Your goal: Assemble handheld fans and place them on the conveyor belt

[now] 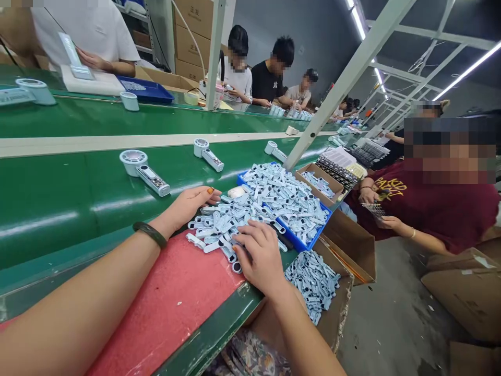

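Observation:
A heap of small light-blue plastic parts (225, 222), many with a dark oval spot, lies at the far end of a red mat (168, 303). At the heap's left edge is my left hand (191, 203), fingers stretched out along the parts. My right hand (260, 253) rests on the heap's near right side with its fingers spread. Neither hand has a part gripped that I can see. Just beyond, a blue tray (323, 224) is piled high with the same parts. A white rounded object (237, 192) sits beside the pile.
Handheld fan bodies (152, 180) lie on the green conveyor belt (58, 209) at left. Below the bench edge stands a cardboard box (342, 308) of blue parts. A slanted metal post (336, 89) rises behind the tray. A co-worker in a maroon shirt (434, 203) sits at right.

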A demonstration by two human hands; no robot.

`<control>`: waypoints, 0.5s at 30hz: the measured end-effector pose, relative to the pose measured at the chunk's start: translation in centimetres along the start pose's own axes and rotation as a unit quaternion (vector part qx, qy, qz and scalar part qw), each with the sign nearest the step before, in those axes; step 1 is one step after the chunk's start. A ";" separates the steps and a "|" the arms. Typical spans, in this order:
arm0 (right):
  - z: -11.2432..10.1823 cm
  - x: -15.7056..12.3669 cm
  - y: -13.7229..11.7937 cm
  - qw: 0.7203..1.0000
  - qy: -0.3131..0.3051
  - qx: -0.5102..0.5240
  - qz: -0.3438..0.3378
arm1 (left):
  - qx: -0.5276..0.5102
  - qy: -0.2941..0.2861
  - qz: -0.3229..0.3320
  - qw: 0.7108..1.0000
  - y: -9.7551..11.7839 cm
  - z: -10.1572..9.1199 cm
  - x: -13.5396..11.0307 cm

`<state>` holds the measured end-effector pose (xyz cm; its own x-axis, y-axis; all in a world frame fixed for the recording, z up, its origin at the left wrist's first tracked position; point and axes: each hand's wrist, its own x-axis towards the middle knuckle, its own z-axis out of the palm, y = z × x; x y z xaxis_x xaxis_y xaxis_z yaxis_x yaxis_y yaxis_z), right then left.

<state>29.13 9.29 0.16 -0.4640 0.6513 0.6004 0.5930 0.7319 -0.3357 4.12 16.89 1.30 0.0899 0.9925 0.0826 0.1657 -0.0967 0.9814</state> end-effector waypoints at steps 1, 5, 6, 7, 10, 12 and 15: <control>-0.3 -0.4 0.1 1.000 0.005 0.006 -0.006 | -0.002 0.002 0.001 1.000 0.0 0.0 0.0; -0.5 -1.1 0.9 0.998 0.065 -0.002 0.022 | -0.019 0.006 0.008 1.000 0.2 0.4 -0.2; -0.3 -1.2 1.1 0.995 0.086 -0.012 0.040 | -0.027 0.005 0.012 1.000 0.2 0.5 -0.2; -0.1 -1.1 1.3 0.992 0.105 -0.022 0.060 | -0.038 0.002 0.015 0.999 0.2 0.7 -0.3; 0.5 -0.7 1.9 0.983 0.139 -0.042 0.115 | -0.074 -0.026 0.022 0.997 0.2 1.2 -0.3; 0.7 -0.3 2.2 0.978 0.150 -0.038 0.137 | -0.102 -0.052 0.019 0.993 0.2 1.3 -0.2; 0.7 0.1 2.5 0.972 0.183 -0.001 0.148 | -0.168 -0.074 -0.002 0.983 0.1 1.2 0.0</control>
<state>30.08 11.32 -1.06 -0.0067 0.7181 0.6959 0.6666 0.5220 -0.5321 5.31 16.84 1.24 0.2349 0.9689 0.0774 -0.1650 -0.0387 0.9855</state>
